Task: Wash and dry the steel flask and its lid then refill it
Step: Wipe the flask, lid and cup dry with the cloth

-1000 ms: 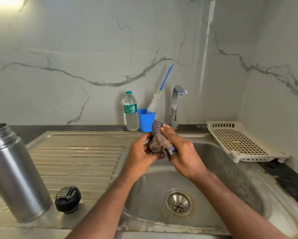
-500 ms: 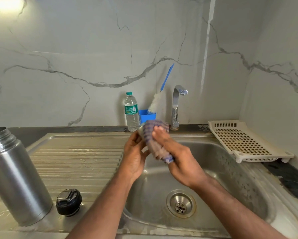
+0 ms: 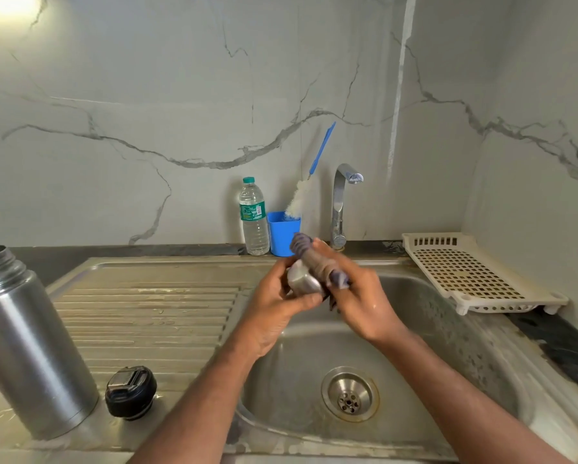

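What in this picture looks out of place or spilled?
Nothing stands out. The steel flask stands upright and open on the drainboard, beside its black lid. Both hands hold a steel cup and cloth over the sink.

The tall brushed-steel flask [image 3: 29, 343] is standing open-mouthed on the draining board at far left, leaning a bit in this wide view. Its round black stopper lid [image 3: 130, 392] is sitting just beside its base. A small steel cup-like cap [image 3: 301, 280] is getting wrapped in a purple-striped cloth [image 3: 317, 262] over the sink.

Left hand [image 3: 274, 306] grips steel cup lid [image 3: 302, 279]; right hand [image 3: 358, 296] presses striped cloth [image 3: 317, 262] on it, above sink [image 3: 448, 346].
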`<state>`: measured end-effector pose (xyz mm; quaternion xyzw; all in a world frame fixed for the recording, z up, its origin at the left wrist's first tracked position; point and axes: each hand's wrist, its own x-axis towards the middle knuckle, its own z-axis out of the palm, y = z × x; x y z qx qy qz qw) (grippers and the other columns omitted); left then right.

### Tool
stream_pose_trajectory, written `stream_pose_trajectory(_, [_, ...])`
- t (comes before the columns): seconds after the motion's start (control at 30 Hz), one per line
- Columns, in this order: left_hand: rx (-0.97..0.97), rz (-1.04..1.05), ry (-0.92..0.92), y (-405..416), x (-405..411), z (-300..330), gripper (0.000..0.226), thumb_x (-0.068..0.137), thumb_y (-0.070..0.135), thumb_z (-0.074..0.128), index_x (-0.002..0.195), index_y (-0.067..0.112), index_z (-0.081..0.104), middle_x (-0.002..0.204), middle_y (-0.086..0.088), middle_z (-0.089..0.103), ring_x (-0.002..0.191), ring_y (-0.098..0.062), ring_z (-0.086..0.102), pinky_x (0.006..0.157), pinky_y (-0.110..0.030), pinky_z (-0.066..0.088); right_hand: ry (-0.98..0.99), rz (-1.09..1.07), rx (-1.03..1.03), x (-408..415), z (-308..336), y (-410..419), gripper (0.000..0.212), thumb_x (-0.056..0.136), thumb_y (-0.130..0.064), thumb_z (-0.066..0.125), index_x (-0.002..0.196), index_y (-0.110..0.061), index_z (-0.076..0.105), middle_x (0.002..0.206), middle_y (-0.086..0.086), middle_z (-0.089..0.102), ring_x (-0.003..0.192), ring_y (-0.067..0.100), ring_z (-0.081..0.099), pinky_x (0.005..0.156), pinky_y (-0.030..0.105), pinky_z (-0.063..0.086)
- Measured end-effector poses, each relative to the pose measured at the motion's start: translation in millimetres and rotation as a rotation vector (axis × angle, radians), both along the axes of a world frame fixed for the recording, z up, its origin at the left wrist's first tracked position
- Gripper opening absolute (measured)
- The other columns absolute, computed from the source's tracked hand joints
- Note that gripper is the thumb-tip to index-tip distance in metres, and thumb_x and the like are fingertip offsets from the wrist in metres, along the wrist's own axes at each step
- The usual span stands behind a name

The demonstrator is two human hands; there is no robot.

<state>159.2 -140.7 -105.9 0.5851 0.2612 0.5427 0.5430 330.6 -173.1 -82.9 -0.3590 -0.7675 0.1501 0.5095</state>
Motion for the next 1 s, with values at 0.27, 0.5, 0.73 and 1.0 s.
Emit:
stream_pose_trajectory(0.27, [-0.072, 0.029, -0.135, 9.2, -6.2, 2.7, 0.076, 0.059, 0.000, 0.087, 0.131, 0.008, 0.062, 0.129, -0.025, 0.065, 0.123, -0.044, 0.059, 0.104, -0.056, 0.046, -0.293, 0.054, 0.218, -4.5, 0.0, -8.9, 0.051, 0.096, 0.004, 0.048, 0.147, -0.003, 0.049, 0.159, 0.008, 0.041, 0.153, 0.021, 0.029, 0.124, 0.049, 0.027])
stream_pose_trajectory(0.5, [0.018, 0.113, -0.048, 6.0, -8.6, 3.4, 0.067, 0.068, -0.013, 0.083, 0.128, 0.008, 0.062, 0.121, -0.014, 0.071, 0.109, -0.030, 0.069, 0.087, -0.038, 0.059, -0.402, 0.019, 0.267, 6.5, -1.0, -5.8, 0.065, 0.086, 0.008, 0.049, 0.150, -0.005, 0.047, 0.162, 0.007, 0.036, 0.155, 0.020, 0.023, 0.125, 0.048, 0.025])
stream_pose_trajectory(0.73, [0.062, 0.055, -0.004, 2.0, -10.3, 3.6, 0.072, 0.065, -0.023, 0.078, 0.127, 0.010, 0.061, 0.120, -0.012, 0.071, 0.107, -0.025, 0.069, 0.085, -0.035, 0.059, -0.222, 0.005, 0.188, 7.8, 4.9, -2.1, 0.064, 0.085, 0.013, 0.051, 0.146, -0.005, 0.051, 0.158, 0.005, 0.043, 0.153, 0.018, 0.029, 0.123, 0.049, 0.030])
stream_pose_trajectory(1.0, [-0.013, -0.200, -0.191, -0.3, -7.7, 6.9, 0.079, 0.057, 0.006, 0.096, 0.128, 0.017, 0.065, 0.121, -0.013, 0.068, 0.110, -0.025, 0.064, 0.097, -0.042, 0.054, 0.345, 0.230, -0.071, 0.5, 14.2, -1.9, 0.032, 0.101, 0.002, 0.049, 0.127, -0.002, 0.066, 0.135, 0.008, 0.067, 0.133, 0.021, 0.057, 0.111, 0.038, 0.047])
